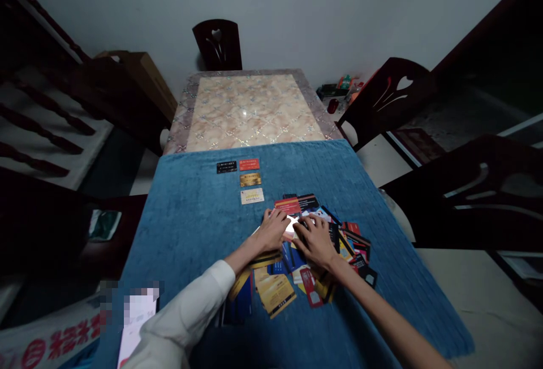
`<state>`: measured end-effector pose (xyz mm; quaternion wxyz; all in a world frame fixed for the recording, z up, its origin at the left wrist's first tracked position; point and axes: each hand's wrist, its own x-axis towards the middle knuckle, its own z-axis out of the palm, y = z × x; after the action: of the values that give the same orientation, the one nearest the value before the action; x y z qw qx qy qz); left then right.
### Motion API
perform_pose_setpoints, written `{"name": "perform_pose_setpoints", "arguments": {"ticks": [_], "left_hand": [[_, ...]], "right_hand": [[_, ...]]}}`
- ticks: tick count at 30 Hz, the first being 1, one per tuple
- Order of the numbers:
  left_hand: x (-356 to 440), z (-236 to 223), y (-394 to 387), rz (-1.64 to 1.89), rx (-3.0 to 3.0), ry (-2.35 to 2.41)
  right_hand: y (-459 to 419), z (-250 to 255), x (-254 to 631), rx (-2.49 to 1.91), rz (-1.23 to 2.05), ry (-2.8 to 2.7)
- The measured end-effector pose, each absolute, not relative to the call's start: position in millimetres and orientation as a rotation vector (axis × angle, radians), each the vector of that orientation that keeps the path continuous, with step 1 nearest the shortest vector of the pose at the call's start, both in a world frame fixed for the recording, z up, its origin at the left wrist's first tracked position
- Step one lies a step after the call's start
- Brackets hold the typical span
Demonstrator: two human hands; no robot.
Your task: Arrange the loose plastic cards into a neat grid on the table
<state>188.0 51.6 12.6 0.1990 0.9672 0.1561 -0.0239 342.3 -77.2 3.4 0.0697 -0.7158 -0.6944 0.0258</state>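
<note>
A spread-out pile of plastic cards in gold, blue, red and black lies on the blue cloth. My left hand rests on the pile's upper left part, fingers bent and somewhat apart. Beside it, my right hand lies palm down on the cards with its fingers spread. Between the two hands a bright white card catches the light. Beyond the pile lie a black card, an orange-red card, a gold card and a whitish card, each separate. Both palms hide the cards beneath them.
The blue cloth covers the near part of a marble-patterned table. A phone with a lit screen is at the lower left, near a printed white bag. Dark wooden chairs stand around the table.
</note>
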Motion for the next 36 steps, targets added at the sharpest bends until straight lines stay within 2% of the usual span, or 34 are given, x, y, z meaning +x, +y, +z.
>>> {"name": "perform_pose_setpoints", "arguments": {"ticks": [8, 17, 26, 31, 36], "left_hand": [[198, 13, 57, -0.186, 2.652, 0.528], [197, 20, 56, -0.165, 2.65, 0.497], [183, 26, 73, -0.033, 2.594, 0.416], [176, 30, 82, 0.094, 2.619, 0.361], [167, 31, 82, 0.047, 2.714, 0.251]], "right_hand": [[-64, 6, 335, -2.204, 0.159, -2.073], [-57, 6, 331, -2.226, 0.289, -1.891], [-51, 13, 336, -2.145, 0.613, -1.611], [-54, 19, 338, -2.031, 0.469, -1.639], [-60, 23, 337, -1.931, 0.22, -1.89]]}}
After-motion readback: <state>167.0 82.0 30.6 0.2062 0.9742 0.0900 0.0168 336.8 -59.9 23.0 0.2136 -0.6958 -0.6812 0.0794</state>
